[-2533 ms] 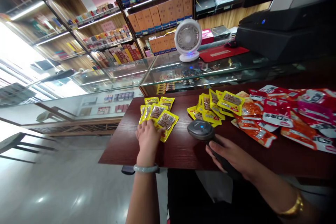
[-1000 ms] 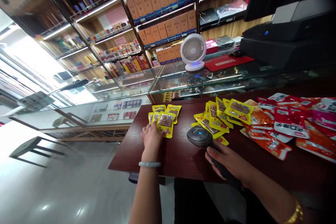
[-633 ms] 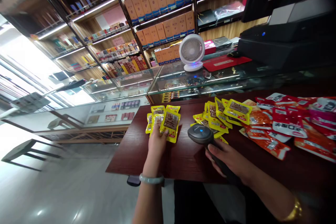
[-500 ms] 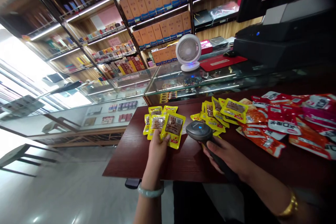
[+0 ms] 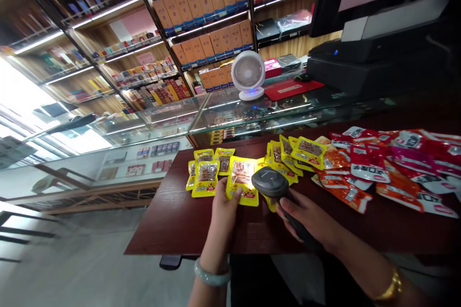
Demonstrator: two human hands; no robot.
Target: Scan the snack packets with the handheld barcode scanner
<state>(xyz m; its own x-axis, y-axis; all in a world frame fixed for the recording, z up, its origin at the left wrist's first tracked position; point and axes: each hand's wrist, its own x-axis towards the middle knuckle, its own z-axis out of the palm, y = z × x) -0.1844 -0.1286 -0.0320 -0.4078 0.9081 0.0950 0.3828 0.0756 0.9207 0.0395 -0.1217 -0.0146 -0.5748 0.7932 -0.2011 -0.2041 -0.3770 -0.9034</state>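
My left hand [image 5: 226, 196] pinches the lower left corner of a yellow snack packet [image 5: 244, 199], whose clear middle is brightly lit. In my right hand [image 5: 306, 213] is a black barcode scanner [image 5: 270, 181], gripped round its handle, with its head beside that packet's right edge. Several more yellow packets [image 5: 205, 178] lie on the dark red table [image 5: 173, 220], left of my left hand. Behind the scanner is a heap of yellow packets [image 5: 308, 151], partly hidden by the scanner's head.
Red and orange snack bags [image 5: 369, 163] are piled along the right of the table. Beyond it stand a glass display case [image 5: 216, 110], a white fan [image 5: 248, 74], a red mat [image 5: 293, 89] and a black register machine [image 5: 360, 67]. Filled shelves line the back wall.
My left hand has moved the packet right, away from the left group and up to the scanner's head. The packet is now brightly lit. The view has shifted slightly.
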